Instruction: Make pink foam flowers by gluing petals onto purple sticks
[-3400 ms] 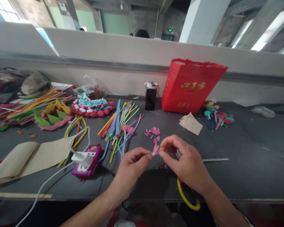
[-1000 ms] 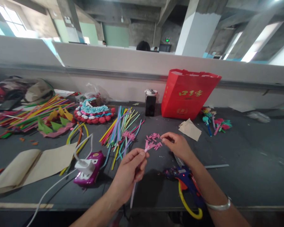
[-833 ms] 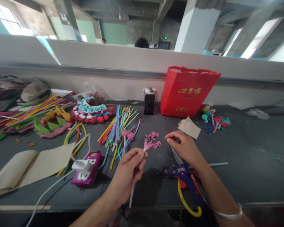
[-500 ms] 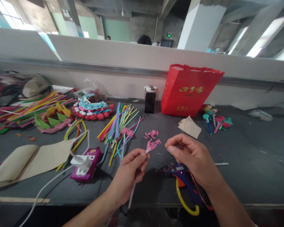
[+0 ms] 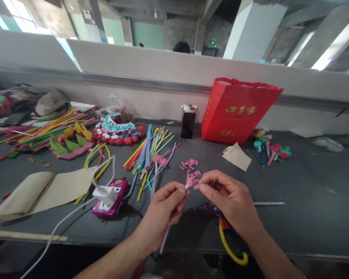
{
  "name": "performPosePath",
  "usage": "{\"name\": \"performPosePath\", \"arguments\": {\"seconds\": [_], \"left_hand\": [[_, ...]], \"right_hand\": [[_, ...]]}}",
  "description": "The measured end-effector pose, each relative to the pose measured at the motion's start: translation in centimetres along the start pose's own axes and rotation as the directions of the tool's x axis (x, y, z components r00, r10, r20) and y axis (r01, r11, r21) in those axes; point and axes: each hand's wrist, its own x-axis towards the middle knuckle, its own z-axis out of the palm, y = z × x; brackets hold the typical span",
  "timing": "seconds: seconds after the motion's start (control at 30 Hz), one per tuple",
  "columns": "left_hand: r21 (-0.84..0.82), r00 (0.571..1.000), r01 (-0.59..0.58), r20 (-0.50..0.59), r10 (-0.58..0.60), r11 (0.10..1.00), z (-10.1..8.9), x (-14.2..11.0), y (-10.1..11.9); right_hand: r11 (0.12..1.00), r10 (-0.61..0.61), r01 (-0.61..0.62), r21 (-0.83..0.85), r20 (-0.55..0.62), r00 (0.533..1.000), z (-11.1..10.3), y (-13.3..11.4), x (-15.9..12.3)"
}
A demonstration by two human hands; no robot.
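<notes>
"Where are our hands over the dark grey tabletop (image 5: pixel 314 201)?"
"Near each other: our left hand (image 5: pixel 168 205) pinches the base of a fringed pink flower (image 5: pixel 190 180), its other fingers curled."
"And our right hand (image 5: pixel 231 199)?"
"Thumb and forefinger nearly closed, nipping a small flat pink strip (image 5: pixel 196 186) just beside the petals."
"How does our flower look?"
"Splayed, tilted upward between our hands, on a thin pale-lilac stem (image 5: pixel 164 240)."

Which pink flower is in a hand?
The pink flower on the pale stem, pinched by the left hand; the other pink flower lies on the colored sticks.
</notes>
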Motion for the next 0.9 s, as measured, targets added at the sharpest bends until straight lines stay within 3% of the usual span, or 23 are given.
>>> {"name": "performPosePath", "arguments": {"seconds": [0.2,0.9], "left_hand": [[0.003,1.0,0.006,0.009,-0.006,1.0,0.0,0.03,-0.24],[0.045,1.0,0.001,-0.011,0.0,0.999,-0.02,-0.06,-0.42]], "right_hand": [[0.996,-0.063,0.062,-0.061,-0.016,0.998,0.22,0.38,0.13],[0.985,-0.066,0.058,-0.161,-0.043,0.997,0.62,0.76,0.13]]}}
